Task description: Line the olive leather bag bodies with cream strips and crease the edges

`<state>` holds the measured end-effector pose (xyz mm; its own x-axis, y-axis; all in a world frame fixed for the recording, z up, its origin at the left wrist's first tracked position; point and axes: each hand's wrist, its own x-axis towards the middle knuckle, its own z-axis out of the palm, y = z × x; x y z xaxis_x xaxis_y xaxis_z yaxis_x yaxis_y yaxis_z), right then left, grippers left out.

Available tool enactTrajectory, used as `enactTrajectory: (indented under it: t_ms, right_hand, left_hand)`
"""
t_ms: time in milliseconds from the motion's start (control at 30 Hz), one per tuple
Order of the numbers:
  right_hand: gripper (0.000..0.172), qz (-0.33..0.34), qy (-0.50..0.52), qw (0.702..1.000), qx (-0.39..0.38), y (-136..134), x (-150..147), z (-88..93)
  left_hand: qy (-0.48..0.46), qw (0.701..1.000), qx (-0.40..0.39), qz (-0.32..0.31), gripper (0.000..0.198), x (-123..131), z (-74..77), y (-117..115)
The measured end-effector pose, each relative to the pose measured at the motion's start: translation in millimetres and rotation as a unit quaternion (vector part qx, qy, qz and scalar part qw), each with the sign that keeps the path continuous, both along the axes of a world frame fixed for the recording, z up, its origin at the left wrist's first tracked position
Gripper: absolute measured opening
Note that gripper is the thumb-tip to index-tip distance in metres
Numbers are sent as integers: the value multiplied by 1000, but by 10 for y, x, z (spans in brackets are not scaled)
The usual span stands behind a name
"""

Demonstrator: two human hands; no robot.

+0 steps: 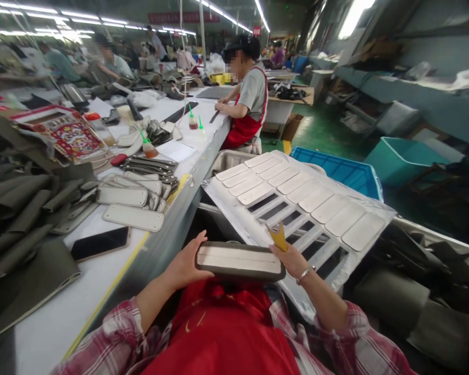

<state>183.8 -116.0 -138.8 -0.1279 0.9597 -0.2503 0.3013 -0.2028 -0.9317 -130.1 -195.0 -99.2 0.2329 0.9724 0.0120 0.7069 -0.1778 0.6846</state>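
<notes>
Just above my lap is a dark olive bag piece [240,261], its long pale bottom panel facing up with a thin line along it. My left hand [189,260] grips its left end, thumb along the near side and fingers at the far side. At its right end, my right hand [291,260] is closed round a yellow notched tool [278,237] that points up and away. The right fingertips also touch the piece's corner. Beyond, pale rounded panels [297,185] lie in rows on a white sheet [222,200].
At left, the worktable [42,317] carries a black phone [100,244], a stack of pale strips [133,213], olive pieces [19,208] and a glue bottle [149,150]. A co-worker [250,94] sits farther along. Blue [338,169] and teal bins [402,159] stand at right.
</notes>
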Motion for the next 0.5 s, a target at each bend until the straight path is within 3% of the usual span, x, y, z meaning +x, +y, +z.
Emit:
enactTrajectory:
  t_ms: [133,233,367,433,500]
  right_hand:
    - [30,-13,17,999,-46,-25,-6,30]
    - [30,-30,25,998,-49,-22,-23,30]
    - [30,-23,22,998,-60,11,-27,6]
    - [29,-21,11,998,-53,21,-21,-4]
    - [29,-23,-6,999,-40,21,-19,-5]
  left_hand:
    - [-112,991,-52,55,108,-37,-136,-6]
    - [-232,963,-103,86,109,-46,-283,-51]
    - [-415,889,-162,107,70,-34,-369,-2]
    - [-449,861,-196,141,55,-24,-342,56]
    - [-435,858,-223,161,49,-21,-293,111]
